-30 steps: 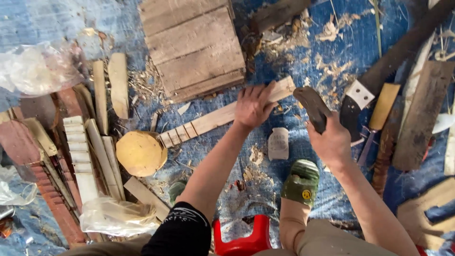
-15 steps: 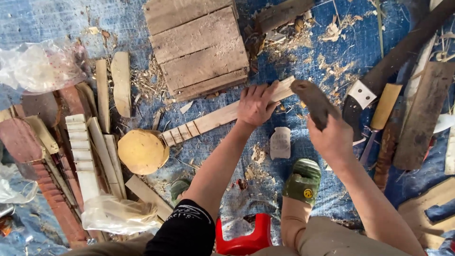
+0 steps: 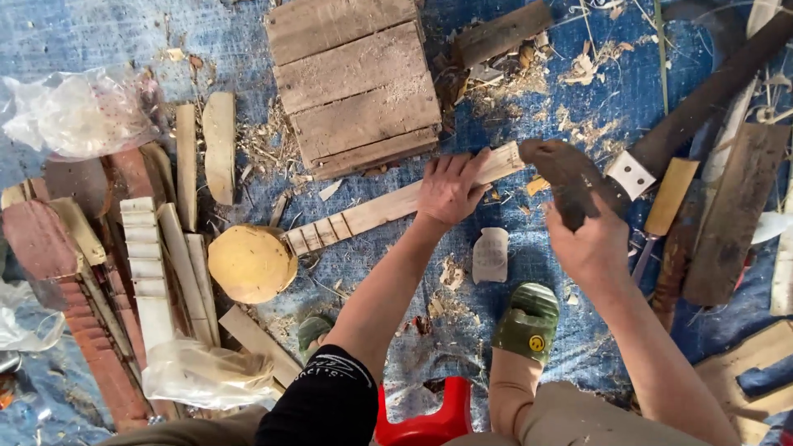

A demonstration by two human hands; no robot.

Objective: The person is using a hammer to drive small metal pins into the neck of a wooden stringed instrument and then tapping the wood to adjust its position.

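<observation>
Basically: left hand [image 3: 450, 188] flat, pinning neck [image 3: 396, 206]; right hand [image 3: 588, 244] clenched on blade [image 3: 562, 169]. Chop away from fingers.

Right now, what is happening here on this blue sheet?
A person sits over a blue tarp strewn with wood pieces and shavings. The left hand presses down on a long pale wooden neck joined to a round yellow gourd-like body. The right hand holds a dark curved tool raised at the neck's far end.
</observation>
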